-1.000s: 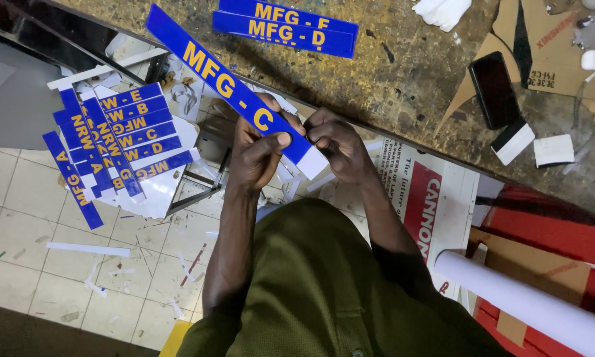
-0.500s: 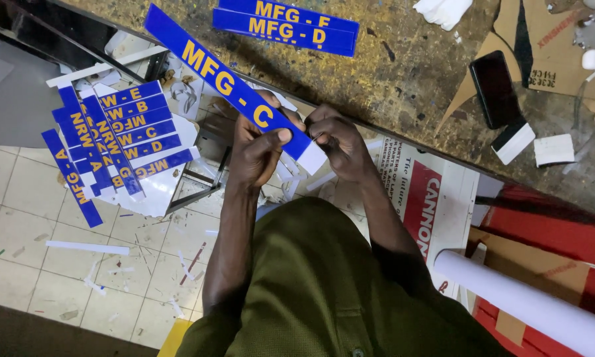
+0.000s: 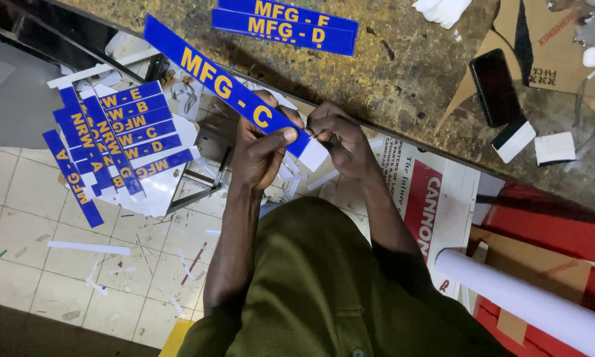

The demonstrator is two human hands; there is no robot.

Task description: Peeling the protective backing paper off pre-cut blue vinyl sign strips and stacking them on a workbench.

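Long blue strip (image 3: pixel 228 89) with yellow lettering pinched near its white end by left hand (image 3: pixel 261 155), right hand (image 3: pixel 340 139) closed on that white tip just beside; probably light, stiff, glossy, slippery plastic, best gripped by edges; similar blue strips (image 3: pixel 115 139) well left.

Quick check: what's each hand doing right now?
Left hand: closed on the blue label strip.
Right hand: fingers pinched at the strip's white end.

blue strip (image 3: pixel 224 86): smooth, slightly glossy plastic-like sheet, white backing
worktop (image 3: pixel 403 73): rough, stained, matt wood
phone (image 3: pixel 494 78): glossy black glass
floor (image 3: pixel 46 218): smooth pale tile
shirt (image 3: pixel 324 291): matt olive cloth
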